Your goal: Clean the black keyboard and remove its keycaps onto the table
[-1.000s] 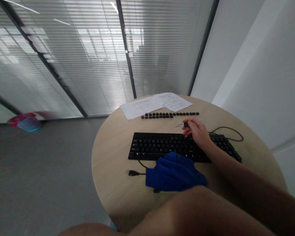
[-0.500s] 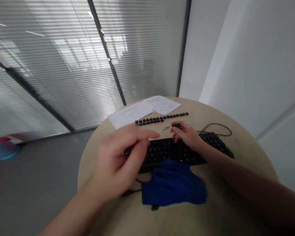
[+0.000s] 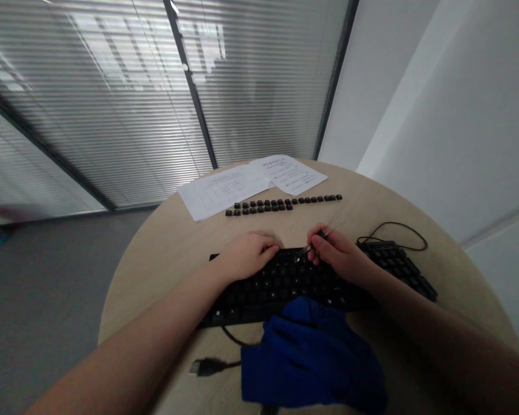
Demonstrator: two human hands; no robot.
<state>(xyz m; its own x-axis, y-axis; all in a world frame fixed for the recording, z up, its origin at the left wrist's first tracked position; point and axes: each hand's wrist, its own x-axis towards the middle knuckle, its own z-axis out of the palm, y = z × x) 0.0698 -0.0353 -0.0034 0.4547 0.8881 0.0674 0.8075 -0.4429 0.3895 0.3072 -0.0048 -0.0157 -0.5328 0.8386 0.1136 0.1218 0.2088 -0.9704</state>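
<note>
A black keyboard lies across the round table. My left hand rests on its upper left part, fingers curled together; whether they hold anything is hidden. My right hand is closed around the dark handle of a thin wire tool. The tool's wire tips touch or hover just over keys near the keyboard's top edge, and more thin wires stick out behind the hand. Past the keyboard, several loose black keycaps stand in two rows. A crumpled blue cloth covers part of the keyboard's near edge.
Printed papers lie at the back of the wooden table. A black cable loops at the right. A USB plug lies left of the cloth. Blinds and a white wall stand behind.
My left hand has moved down and away from the camera onto the keyboard. My right hand has brought the wire tool from above the table to the keys. The view has shifted slightly.
</note>
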